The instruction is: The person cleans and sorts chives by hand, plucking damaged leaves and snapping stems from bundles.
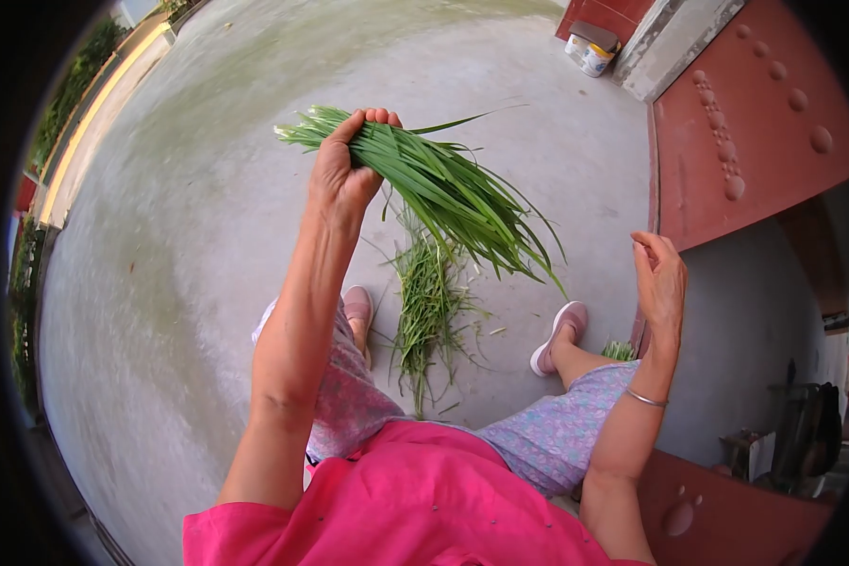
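Observation:
A thick bunch of long green leafy stalks is held up in front of me, its pale cut ends pointing left and its leaf tips hanging to the lower right. My left hand is wrapped round it near the pale ends. Off to the right, apart from the bunch, my right hand is raised with its fingers curled together; whether anything small is between them cannot be made out. On the ground between my feet lies a loose heap of thin green and yellowish scraps.
Grey concrete floor spreads ahead. At right stand a red metal door and a pale post, with a white bucket beside it. More greens lie by my right foot. Dark clutter is at lower right.

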Tool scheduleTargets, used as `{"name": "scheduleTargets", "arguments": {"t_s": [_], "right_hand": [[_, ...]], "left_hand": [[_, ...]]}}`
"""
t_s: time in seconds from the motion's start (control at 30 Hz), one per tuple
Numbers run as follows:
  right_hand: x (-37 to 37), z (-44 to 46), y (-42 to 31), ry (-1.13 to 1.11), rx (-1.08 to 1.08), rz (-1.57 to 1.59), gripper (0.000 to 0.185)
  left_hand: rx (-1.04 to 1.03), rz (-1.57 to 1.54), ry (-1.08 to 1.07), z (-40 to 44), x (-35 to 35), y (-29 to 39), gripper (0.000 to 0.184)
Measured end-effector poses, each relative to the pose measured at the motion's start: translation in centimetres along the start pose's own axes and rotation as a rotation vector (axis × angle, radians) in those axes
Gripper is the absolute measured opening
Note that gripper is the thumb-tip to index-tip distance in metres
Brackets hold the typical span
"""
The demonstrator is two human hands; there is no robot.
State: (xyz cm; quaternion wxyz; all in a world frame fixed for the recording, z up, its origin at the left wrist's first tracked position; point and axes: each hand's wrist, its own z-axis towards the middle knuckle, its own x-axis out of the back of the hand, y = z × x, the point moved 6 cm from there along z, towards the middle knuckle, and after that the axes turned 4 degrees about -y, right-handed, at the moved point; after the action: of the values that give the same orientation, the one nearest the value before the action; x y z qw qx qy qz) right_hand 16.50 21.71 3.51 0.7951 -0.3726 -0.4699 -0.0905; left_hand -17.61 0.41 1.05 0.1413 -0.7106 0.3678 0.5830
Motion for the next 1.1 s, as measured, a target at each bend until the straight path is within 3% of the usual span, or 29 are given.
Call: {"name": "scheduleTargets", "arguments": {"t_s": [0.1,0.2,0.37,0.7,1.1], "right_hand": [[-0.8,0.3,-2.3,-0.017,-0.074,0.416,0.016],[-1.0,-0.2,-6.8,0.051,0.088,0.59,0.015],[-1.8,-1.7,-12.9,0.058,0.449,0.505,0.02],[-2.2,-1.8,-13.4,0.114,0.431,0.504,0.028],[-2.5,-1.8,-13.9,0.161,0.46,0.528,0.019]], "left_hand": [[0.067,0.015,-0.039,-0.4,-0.2,-1.7,0.004],[0.093,0.038,-0.041,-1.6,-1.0,-3.8,0.004],[0.148,0.057,-0.033,-2.7,-1.6,-5.9,0.004],[0.192,0.058,-0.087,-3.2,-2.1,-6.6,0.004],[0.239,0.057,-0.177,-3.2,-1.9,-6.7,0.006]]}}
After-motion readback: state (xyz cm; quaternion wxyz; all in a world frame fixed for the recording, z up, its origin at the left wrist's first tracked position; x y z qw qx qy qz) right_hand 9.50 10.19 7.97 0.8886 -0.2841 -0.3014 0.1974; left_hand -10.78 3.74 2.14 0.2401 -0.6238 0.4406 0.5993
